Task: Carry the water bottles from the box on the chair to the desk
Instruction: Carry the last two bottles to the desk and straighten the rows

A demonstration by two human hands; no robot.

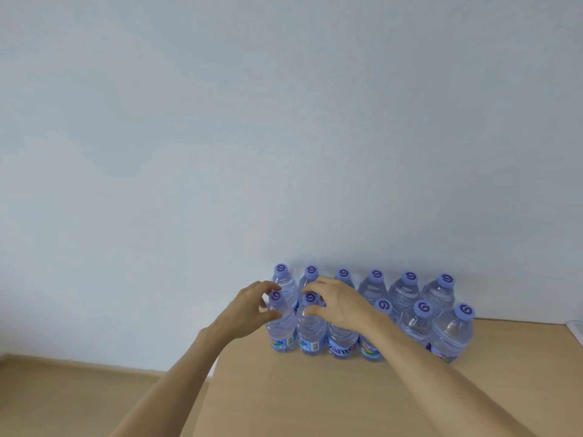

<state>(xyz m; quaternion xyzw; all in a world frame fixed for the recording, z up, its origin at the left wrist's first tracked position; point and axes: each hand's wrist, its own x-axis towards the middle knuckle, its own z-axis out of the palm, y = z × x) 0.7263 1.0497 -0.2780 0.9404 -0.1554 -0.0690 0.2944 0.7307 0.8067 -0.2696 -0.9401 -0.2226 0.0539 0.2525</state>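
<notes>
Several clear water bottles with purple caps stand upright in two rows on the wooden desk [315,392], against the wall. My left hand [249,310] curls loosely around the neck of the front-left bottle [280,329], with a gap between its fingers and the cap. My right hand [340,305] hovers over the neighbouring front bottle [310,332], thumb and forefinger spread on either side of its cap. Both bottles rest on the desk. My right forearm hides part of the front-row bottle with the large label [342,342]. The box and the chair are out of view.
A plain pale wall [284,121] rises directly behind the back row. The desk's left edge runs near my left forearm, with a lower wooden floor [63,398] beyond it. A white object's corner [575,329] shows at the right edge.
</notes>
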